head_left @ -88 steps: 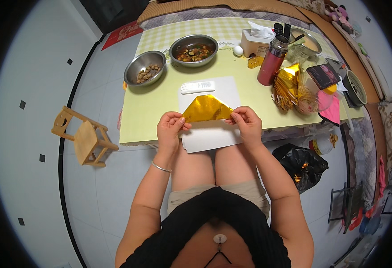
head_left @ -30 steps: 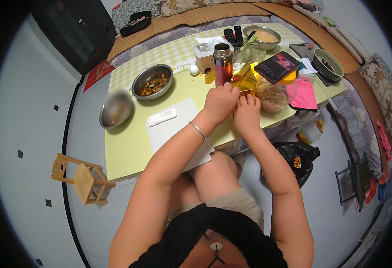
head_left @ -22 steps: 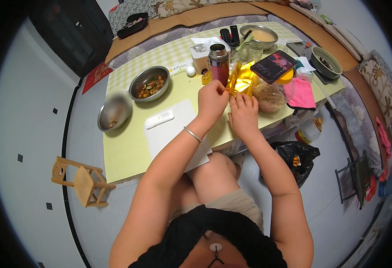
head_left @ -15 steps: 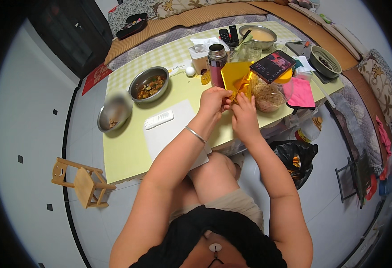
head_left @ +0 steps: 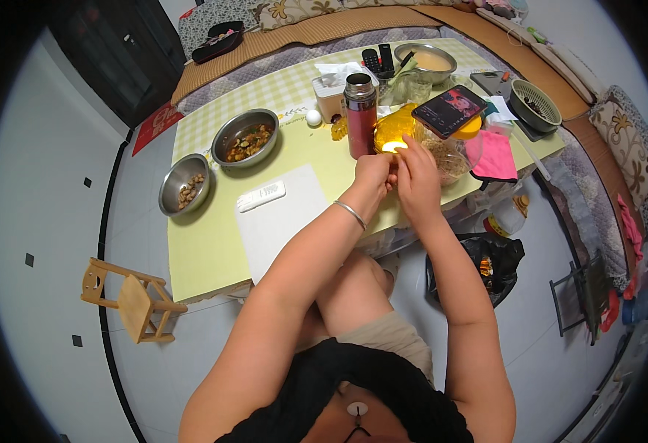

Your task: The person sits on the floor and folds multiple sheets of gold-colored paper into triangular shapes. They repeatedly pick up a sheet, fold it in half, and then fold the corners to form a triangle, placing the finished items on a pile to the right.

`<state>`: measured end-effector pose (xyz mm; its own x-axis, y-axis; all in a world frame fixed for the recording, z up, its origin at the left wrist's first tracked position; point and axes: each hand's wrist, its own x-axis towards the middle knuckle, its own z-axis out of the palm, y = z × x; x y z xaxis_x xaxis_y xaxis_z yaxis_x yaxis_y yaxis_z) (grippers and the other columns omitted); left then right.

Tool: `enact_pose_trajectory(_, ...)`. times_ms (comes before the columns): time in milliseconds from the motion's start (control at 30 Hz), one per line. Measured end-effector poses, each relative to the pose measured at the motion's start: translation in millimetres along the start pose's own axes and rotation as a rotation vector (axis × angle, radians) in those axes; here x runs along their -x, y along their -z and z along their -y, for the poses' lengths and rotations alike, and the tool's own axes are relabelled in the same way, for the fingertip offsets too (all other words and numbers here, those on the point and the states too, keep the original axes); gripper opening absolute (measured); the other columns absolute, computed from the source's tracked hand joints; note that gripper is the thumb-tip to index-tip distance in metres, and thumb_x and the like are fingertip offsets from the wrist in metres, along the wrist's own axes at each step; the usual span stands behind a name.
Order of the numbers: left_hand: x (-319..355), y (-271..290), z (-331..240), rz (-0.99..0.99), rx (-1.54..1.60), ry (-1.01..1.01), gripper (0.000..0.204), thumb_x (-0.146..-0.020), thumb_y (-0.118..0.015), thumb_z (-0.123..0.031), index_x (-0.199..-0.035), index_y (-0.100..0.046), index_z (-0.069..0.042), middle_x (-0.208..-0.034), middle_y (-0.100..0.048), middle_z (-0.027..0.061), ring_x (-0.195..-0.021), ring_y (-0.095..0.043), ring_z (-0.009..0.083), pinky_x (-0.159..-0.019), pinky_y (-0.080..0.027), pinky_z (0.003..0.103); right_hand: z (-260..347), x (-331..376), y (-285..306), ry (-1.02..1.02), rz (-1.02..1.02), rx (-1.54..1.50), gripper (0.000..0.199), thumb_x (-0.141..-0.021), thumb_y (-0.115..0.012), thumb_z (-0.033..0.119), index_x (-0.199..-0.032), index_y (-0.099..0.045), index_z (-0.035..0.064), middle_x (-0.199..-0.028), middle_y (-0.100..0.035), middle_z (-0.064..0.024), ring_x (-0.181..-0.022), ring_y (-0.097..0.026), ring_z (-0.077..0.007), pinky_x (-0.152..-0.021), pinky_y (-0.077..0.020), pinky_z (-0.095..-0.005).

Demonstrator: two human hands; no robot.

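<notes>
- Surface: a low table (head_left: pixel 213 251) with a pale yellow-green top stands on a grey tiled floor (head_left: pixel 50 221). A small wooden stool (head_left: pixel 128 299) sits far left of the hands, below the table's left corner.
- On the table, left of the hands: a small steel bowl (head_left: pixel 183 184), a larger steel bowl (head_left: pixel 245 138) holding food, and a white cutting mat (head_left: pixel 279 221) with a white remote (head_left: pixel 260 197) on it.
- Just beyond the left hand stands a red flask (head_left: pixel 361 114).
- Work item: a yellow wrapper (head_left: pixel 394 133), glossy and translucent, with a bright glare spot. It lies directly beyond the fingertips of both hands.
- Left hand (head_left: pixel 372 176): fingers curled closed, pinching the near edge of the yellow wrapper. A metal bangle (head_left: pixel 350 214) circles the wrist.
- Right hand (head_left: pixel 416 177): fingers bent, touching the left hand and gripping the same wrapper edge.
- Right of the hands: a phone (head_left: pixel 449 111), then a pink cloth (head_left: pixel 495 156).
</notes>
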<state>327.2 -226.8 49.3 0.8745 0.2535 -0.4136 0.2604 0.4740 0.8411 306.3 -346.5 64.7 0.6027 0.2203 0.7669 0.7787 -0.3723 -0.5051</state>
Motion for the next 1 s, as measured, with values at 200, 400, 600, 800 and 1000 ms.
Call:
enact_pose_trajectory(200,-27.5,4.5,12.9,-0.079,0.136,-0.057,0.011,-0.089,-0.066,-0.009,-0.082,-0.065,-0.001,-0.068,-0.062,0.0095,-0.046,-0.052,0.0164,-0.039,-0.037,0.034,-25.6,-54.9,-50.8,-0.191,0.372,0.24,0.041,-0.093,-0.048,0.002,-0.132,-0.055,-0.0116,-0.149,-0.044,-0.0335,-0.138,-0.041,-0.05,-0.116,-0.0351,-0.0483)
enact_pose_trajectory(400,-2.1,43.7,6.2,0.055,-0.151,-0.054,0.008,-0.093,-0.064,-0.008,-0.09,-0.065,-0.001,-0.079,-0.07,0.009,-0.053,-0.057,0.0105,-0.044,-0.04,0.025,-65.5,-68.5,-88.5,-0.168,0.736,0.686,0.046,-0.097,-0.045,0.012,-0.135,-0.053,-0.0125,-0.153,-0.04,-0.0311,-0.143,-0.037,-0.0476,-0.118,-0.0325,-0.0488)
enact_pose_trajectory(600,72.2,120.1,-2.4,0.058,-0.446,-0.353,0.011,-0.093,-0.069,-0.013,-0.093,-0.067,-0.003,-0.084,-0.073,0.0064,-0.057,-0.059,0.0088,-0.051,-0.044,0.022,-86.5,-45.3,-102.7,-0.086,0.724,0.815,0.047,-0.097,-0.045,0.012,-0.137,-0.052,-0.0113,-0.151,-0.044,-0.0295,-0.142,-0.041,-0.045,-0.117,-0.034,-0.048)
enact_pose_trajectory(800,135.5,243.4,6.6,-0.244,-0.764,-0.745,0.007,-0.092,-0.07,-0.007,-0.094,-0.069,0.0,-0.082,-0.069,0.0032,-0.068,-0.06,0.0076,-0.061,-0.05,0.023,-44.4,-57.0,-65.7,0.097,0.436,0.635,0.027,-0.09,-0.052,0.005,-0.108,-0.066,-0.0085,-0.125,-0.061,-0.0268,-0.121,-0.055,-0.0423,-0.107,-0.043,-0.047)
enact_pose_trajectory(1000,209.2,293.1,18.0,-0.088,-1.381,-1.068,0.049,-0.071,-0.086,-0.033,-0.105,-0.069,-0.003,-0.116,-0.067,0.0161,-0.102,-0.063,0.0342,-0.089,-0.05,0.044,28.5,-35.8,-43.7,0.192,0.513,0.285,0.031,-0.086,-0.063,0.008,-0.115,-0.066,-0.0018,-0.134,-0.06,-0.0219,-0.13,-0.052,-0.0402,-0.11,-0.0424,-0.0475)
